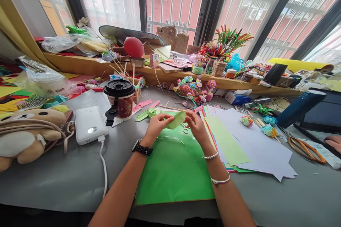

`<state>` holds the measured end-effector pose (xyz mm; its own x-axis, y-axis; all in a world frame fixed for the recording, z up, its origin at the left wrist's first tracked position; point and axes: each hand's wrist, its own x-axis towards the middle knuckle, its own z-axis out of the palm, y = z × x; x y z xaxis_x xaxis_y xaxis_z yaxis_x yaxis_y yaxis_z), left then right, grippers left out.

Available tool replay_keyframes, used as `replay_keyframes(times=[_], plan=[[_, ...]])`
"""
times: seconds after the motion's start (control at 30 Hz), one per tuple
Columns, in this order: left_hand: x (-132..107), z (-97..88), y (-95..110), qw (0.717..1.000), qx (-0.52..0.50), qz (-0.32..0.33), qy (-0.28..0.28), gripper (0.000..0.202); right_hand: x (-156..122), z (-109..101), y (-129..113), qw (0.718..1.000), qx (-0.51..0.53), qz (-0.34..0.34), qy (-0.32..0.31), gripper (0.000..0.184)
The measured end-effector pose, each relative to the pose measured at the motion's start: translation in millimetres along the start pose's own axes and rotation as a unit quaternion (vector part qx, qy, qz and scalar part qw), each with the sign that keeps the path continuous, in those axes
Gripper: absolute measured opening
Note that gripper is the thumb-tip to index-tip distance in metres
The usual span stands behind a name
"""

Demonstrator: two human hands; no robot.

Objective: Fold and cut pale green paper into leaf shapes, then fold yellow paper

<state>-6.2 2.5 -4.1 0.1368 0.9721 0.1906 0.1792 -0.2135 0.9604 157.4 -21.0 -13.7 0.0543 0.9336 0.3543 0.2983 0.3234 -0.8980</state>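
Note:
A piece of folded light green paper (178, 120) is held up above the desk, over the far part of a shiny green sheet (173, 163). My left hand (159, 126) pinches its left end between thumb and fingers. At its right edge, my right hand (195, 126) has curled fingers closed on the paper's tip. Just below the paper, small scissors (185, 130) lie partly hidden. More folded green paper pieces (145, 114) rest beyond my left hand. To the right is a light green paper strip (226, 138) on a stack of white paper (262, 145).
A lidded coffee cup (121, 97), a white power bank (90, 126) with its cable and a plush bear (29, 134) stand left. Orange-handled scissors (306, 149), a dark blue bottle (301, 108) and another person's hand (334, 143) are right. Craft flowers (189, 90) sit behind.

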Motion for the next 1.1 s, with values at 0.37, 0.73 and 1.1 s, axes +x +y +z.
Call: replay_keyframes(times=[0.37,0.73,1.1], plan=[[-0.9,5.4,1.0,0.992,-0.100,-0.029,-0.067,0.027,-4.1,9.8,-1.1,0.995,-0.052,-0.002,-0.084,0.028],[-1.1,2.8,1.4,0.988,-0.107,-0.070,-0.087,0.032,-2.8,5.5,-2.5,0.996,-0.001,0.028,-0.086,0.028],[-0.2,-5.8,5.1,0.982,-0.144,-0.088,-0.084,0.032,-0.2,-1.4,-0.8,0.997,0.007,0.035,-0.066,0.024]])
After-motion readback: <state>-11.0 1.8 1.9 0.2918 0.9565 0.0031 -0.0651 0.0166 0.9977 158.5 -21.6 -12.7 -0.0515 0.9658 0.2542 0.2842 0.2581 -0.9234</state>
